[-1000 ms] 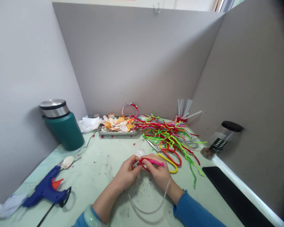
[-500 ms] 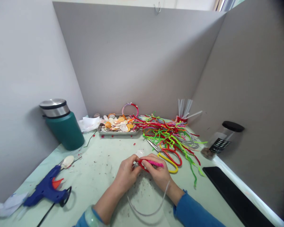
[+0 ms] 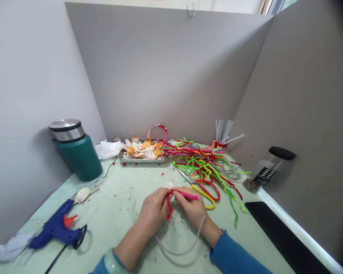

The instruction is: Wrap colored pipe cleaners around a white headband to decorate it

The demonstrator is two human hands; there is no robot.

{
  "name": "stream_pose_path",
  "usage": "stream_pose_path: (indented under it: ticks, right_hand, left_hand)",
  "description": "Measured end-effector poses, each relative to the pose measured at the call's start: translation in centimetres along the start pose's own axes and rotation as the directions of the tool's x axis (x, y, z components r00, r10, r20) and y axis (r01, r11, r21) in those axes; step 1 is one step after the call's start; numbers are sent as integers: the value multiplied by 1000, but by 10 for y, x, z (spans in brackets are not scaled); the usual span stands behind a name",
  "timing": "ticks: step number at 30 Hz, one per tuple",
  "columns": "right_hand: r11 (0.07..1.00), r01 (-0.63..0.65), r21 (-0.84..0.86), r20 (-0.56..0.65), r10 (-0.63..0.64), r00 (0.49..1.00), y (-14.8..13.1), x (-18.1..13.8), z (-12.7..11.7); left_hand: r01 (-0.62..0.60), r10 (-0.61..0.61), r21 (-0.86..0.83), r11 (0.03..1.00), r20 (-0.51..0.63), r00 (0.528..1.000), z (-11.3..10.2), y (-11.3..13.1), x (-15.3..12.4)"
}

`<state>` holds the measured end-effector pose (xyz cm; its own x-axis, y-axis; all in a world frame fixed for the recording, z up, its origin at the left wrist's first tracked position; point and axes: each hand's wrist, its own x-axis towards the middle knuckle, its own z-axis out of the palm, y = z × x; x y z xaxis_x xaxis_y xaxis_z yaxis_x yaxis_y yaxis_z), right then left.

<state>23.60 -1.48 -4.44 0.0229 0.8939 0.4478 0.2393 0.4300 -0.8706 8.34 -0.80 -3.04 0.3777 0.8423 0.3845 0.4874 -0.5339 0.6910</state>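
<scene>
Between my two hands is a hoop of thin pale tubing, its lower curve hanging near the tabletop. Pink yarn covers a stretch of it under my right hand, which is closed in a pinch on this wrapped part. A red strand of yarn dangles from the hoop between the hands. My left hand has thumb and fingers pressed together at the hoop's left side, by the red strand; its fingertips are partly hidden. Just beyond the right hand lie scissors with red and yellow handles.
A blue glue gun and a green bottle stand left. At the back are a metal tray of shells, a finished-looking ring, a yarn pile and a cup of glue sticks. A jar is right.
The red strand, earlier bunched between my fingers, now hangs down in front of the hoop. My left hand has turned and shifted slightly; the right keeps its pinch.
</scene>
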Motion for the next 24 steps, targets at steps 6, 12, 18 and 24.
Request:
stream_pose_path:
  ticks: [6,12,18,24]
  right_hand:
    - [1000,-12,-4,7,12,1000,0,1,0]
    - [999,-29,15,18,29,999,-1,0,-1]
    - [998,3,68,98,-10,995,-4,-1,-2]
    - [997,-16,81,80,9,997,-2,-1,-2]
  left_hand:
    - [212,-213,-289,934,30,977,1,-2,6]
    - [465,-421,-517,718,209,883,6,-8,7]
    - [535,-395,-699,474,374,839,-3,-4,7]
    - [553,-402,-730,402,402,823,-3,-1,7]
